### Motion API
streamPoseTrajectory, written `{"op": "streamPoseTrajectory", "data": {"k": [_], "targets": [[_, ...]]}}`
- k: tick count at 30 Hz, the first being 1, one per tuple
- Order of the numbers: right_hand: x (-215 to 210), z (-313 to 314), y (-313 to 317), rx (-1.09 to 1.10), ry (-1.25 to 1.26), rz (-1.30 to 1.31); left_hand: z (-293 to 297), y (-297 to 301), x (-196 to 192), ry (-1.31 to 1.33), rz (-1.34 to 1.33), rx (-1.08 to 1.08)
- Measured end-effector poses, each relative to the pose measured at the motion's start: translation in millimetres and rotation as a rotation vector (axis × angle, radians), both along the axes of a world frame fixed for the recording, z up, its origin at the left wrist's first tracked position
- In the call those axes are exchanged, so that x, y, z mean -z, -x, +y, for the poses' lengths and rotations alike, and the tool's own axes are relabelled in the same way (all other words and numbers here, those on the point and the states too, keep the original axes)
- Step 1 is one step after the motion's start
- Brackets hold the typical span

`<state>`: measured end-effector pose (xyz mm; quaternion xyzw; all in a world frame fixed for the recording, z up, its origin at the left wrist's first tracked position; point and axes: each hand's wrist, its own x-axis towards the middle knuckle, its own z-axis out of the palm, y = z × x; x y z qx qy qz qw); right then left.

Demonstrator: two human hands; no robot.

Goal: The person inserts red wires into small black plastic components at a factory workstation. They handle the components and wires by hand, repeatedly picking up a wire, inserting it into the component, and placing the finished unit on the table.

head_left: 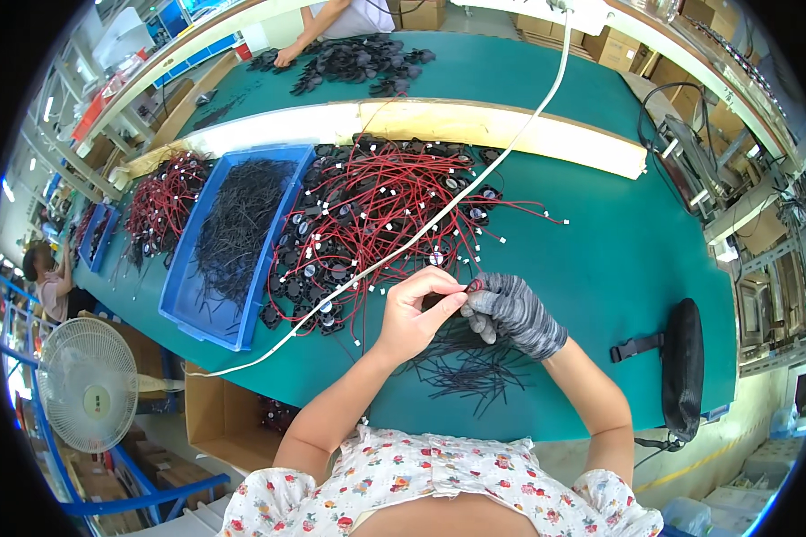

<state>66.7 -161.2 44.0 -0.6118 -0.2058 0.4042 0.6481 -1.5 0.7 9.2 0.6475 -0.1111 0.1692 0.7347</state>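
My bare left hand (416, 309) and my right hand (515, 311), in a grey knit glove, meet above the green table (618, 268). Both pinch the same small bundle of red and black wires (471, 287) between fingertips. A loose scatter of black cable ties (466, 362) lies on the table right under my hands. Just beyond them spreads a big heap of small black fans with red and black leads (376, 215). A white cable (475, 179) hangs diagonally across that heap.
A blue tray (188, 304) of black ties sits left of the heap, with more wired fans (161, 206) beyond it. A black strap pad (683, 367) lies at the right edge. Another person's hand (287, 55) works on black parts (358, 63) at the far table. A white fan (85, 385) stands lower left.
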Motion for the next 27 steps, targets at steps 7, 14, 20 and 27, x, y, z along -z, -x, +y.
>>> {"op": "streamPoseTrajectory", "data": {"k": [7, 14, 20, 27], "targets": [[23, 9, 5, -0.068, 0.414, -1.59, 9, -5, 6, 0.261, 0.626, 0.16], [26, 4, -17, 0.081, 0.163, -0.964, 8, -7, 7, 0.399, 0.539, 0.062], [-3, 1, -15, -0.026, -0.02, 0.009, -3, -6, 10, 0.128, 0.192, -0.042], [18, -4, -12, 0.033, 0.078, -1.343, -3, -2, -1, 0.137, 0.411, 0.064]]}}
